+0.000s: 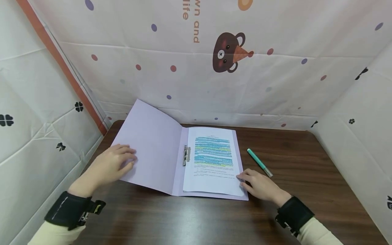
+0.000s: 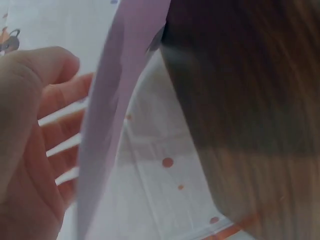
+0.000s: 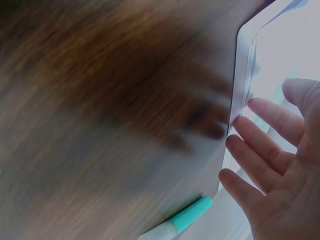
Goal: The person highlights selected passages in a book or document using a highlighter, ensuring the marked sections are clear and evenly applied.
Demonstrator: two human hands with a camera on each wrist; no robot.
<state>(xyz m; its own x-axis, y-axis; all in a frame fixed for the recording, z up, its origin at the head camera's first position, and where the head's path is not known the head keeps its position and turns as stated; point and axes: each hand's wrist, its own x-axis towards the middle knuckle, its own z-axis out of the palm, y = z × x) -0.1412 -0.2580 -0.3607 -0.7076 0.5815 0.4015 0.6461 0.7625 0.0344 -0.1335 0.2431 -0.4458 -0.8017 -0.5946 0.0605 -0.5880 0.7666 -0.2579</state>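
Lilac card, that's the folder (image 1: 153, 143), spread on the desk (image 1: 171, 221) from the far edge toward the middle, its long axis running far to near. Up off the wood slants the left cover; flat lies the right side, bearing the papers (image 1: 211, 185), heading toward the far edge. And there's the metal clip (image 1: 185, 155), beside the spine.

So the folder sits between two hands! Left hand (image 1: 107, 166): fingers loosely extended, touching the cover's inner face, gripping nothing. Right hand (image 1: 261, 185): fingers spread and relaxed, fingertips at the right edge of papers and folder, nothing clasped.

Just beyond that hand, a teal pen (image 1: 255, 158) lies aslant, pale end toward the near right corner.

Highlighted blue and yellow, the print is too small to read. Left wrist view: blurry, fingertips hidden behind the cover. Right wrist view: glare washes out the papers. Behind the desk, patterned cloth (image 1: 183, 85), its lettering cut off on top.
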